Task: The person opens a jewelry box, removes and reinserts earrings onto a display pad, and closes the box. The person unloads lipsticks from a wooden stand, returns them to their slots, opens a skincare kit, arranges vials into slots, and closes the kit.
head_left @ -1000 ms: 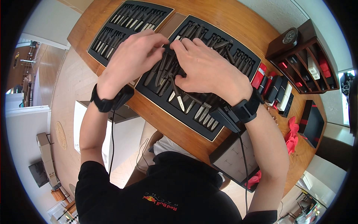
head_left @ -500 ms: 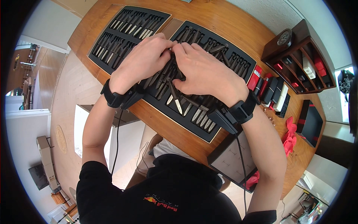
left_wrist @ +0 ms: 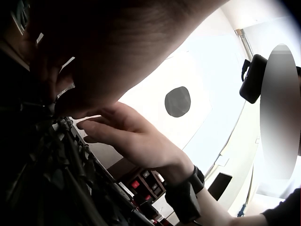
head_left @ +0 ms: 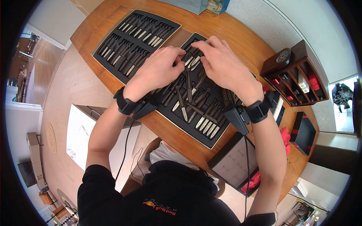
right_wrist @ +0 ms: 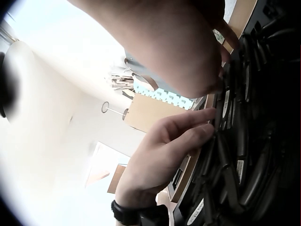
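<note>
Many slim dark pieces with pale pointed ends [head_left: 182,106] lie in a black tray [head_left: 168,114], several crossing loosely over others in its middle. My left hand [head_left: 156,71] is over the tray's left edge, thumb and forefinger slightly apart beside the pieces. In the right wrist view the left hand [right_wrist: 157,155] has its fingertips right at the pieces. My right hand [head_left: 226,67] reaches to the tray's far end, forefinger extended and thumb spread away from it. The left wrist view has the right hand [left_wrist: 136,136] above the dark pieces. Both palms are turned down.
A second black tray [head_left: 124,46] with similar pieces in rows lies at the far left of the wooden table [head_left: 141,111]. On the right are a dark wooden shelf box [head_left: 292,77], an open black box [head_left: 304,132] and red fabric [head_left: 285,139]. Another open box [head_left: 233,160] is near my right elbow.
My hands were close together over the tray; now they are apart. The right hand has moved toward the tray's far end, uncovering loose pieces in the middle. The head view has shifted.
</note>
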